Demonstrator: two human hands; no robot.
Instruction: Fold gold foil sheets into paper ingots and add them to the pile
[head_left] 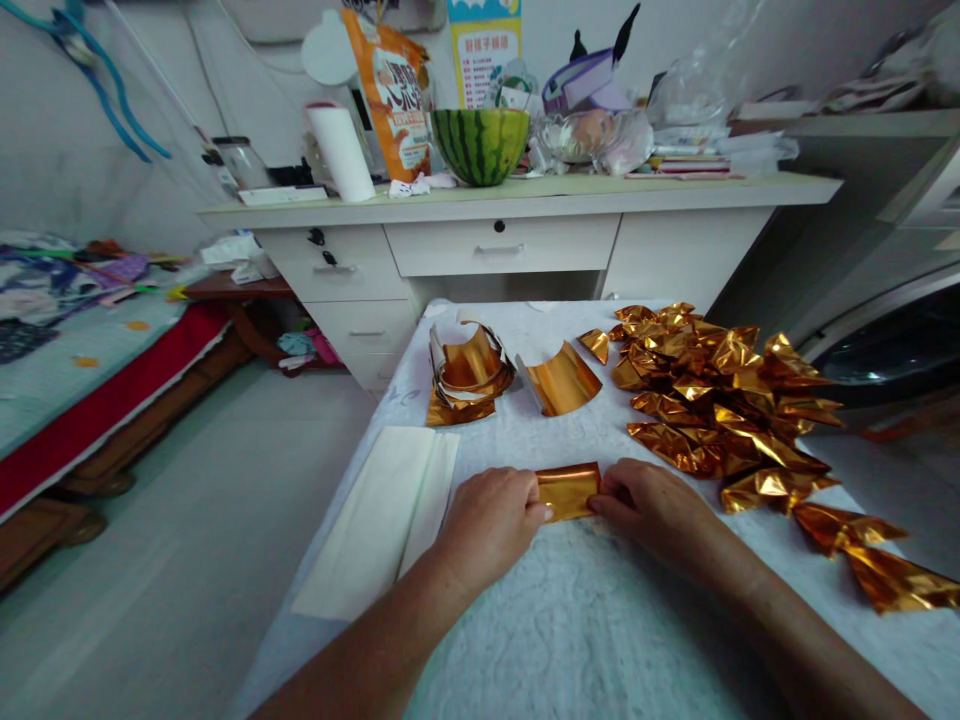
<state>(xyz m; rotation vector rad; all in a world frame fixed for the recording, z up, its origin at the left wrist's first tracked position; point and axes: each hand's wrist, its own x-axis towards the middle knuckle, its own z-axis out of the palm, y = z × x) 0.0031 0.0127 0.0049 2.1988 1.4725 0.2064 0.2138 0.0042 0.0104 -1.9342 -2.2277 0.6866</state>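
Note:
A small gold foil sheet [568, 492] is stretched between my two hands, low over the cloth-covered table. My left hand [496, 518] pinches its left end, and my right hand [651, 505] pinches its right end. Beyond them lies a curled gold foil piece [562, 380]. To its left is a stack of curled foil sheets with pale strips [469, 370]. Folded white sheets [367, 520] lie left of my left hand. Several twisted gold foil pieces [705, 390] are heaped on the right side, some reaching the near right edge.
The table [525, 640] has a pale quilted cloth. Behind it stands a white desk [450, 240] with a half watermelon [480, 145], an orange pouch [394, 100] and a white roll [341, 150]. A bed [90, 360] is at left, a washing machine [900, 330] at right.

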